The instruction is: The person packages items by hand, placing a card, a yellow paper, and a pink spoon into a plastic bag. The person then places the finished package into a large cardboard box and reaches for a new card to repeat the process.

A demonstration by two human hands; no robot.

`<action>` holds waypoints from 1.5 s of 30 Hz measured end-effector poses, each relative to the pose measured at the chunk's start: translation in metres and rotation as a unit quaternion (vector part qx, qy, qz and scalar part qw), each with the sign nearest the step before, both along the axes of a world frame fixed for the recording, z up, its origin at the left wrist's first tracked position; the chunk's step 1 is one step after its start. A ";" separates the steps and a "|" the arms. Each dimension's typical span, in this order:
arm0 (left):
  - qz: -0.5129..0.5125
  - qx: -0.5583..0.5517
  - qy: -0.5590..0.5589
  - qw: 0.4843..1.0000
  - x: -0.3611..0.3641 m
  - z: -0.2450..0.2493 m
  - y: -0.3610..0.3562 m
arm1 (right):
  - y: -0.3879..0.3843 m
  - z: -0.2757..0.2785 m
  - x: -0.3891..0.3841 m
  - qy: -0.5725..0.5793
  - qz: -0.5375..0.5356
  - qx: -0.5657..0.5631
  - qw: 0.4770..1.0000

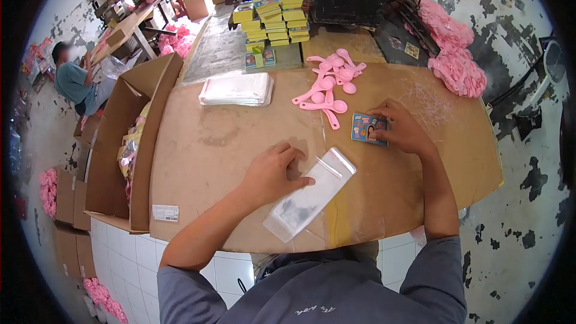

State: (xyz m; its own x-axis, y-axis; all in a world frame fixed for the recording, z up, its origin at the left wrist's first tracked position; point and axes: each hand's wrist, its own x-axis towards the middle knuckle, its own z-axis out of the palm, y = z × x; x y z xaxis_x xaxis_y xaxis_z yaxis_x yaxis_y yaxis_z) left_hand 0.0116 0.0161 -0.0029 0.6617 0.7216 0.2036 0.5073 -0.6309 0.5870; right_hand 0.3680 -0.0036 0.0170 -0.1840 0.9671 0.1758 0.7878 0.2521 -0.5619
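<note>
My left hand (270, 175) is at the left edge of a small pile of clear plastic bags (300, 209). Its thumb reaches over the top bag, and its fingers are curved and apart from the thumb. To the right, my right hand (401, 126) grips a small stack of printed cards (363, 127), blue with colourful pictures, resting on the cardboard. Just beyond the cards lies a loose heap of pink plastic spoons (329, 83).
A thicker pile of clear bags (235, 90) lies at the back left. An open cardboard box (139, 162) with wrapped packs stands left. Yellow-edged card stacks (276, 18) rise at the back. Pink items (459, 72) pile up at the right. A person (81, 78) sits at far left.
</note>
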 end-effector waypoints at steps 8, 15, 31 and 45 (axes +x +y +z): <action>0.035 -0.199 -0.096 0.975 -0.002 -0.006 0.004 | 0.005 -0.007 0.002 0.070 -0.069 -0.011 0.995; 0.057 -0.287 -0.097 0.951 -0.001 -0.010 0.006 | 0.002 -0.001 -0.008 0.090 -0.076 0.026 0.993; 0.001 -0.133 -0.148 0.980 0.005 -0.011 -0.004 | 0.001 -0.005 -0.016 0.035 -0.045 0.181 0.982; 0.032 -0.156 -0.220 0.962 0.005 -0.011 0.000 | -0.027 -0.019 -0.091 -0.031 0.268 0.119 0.955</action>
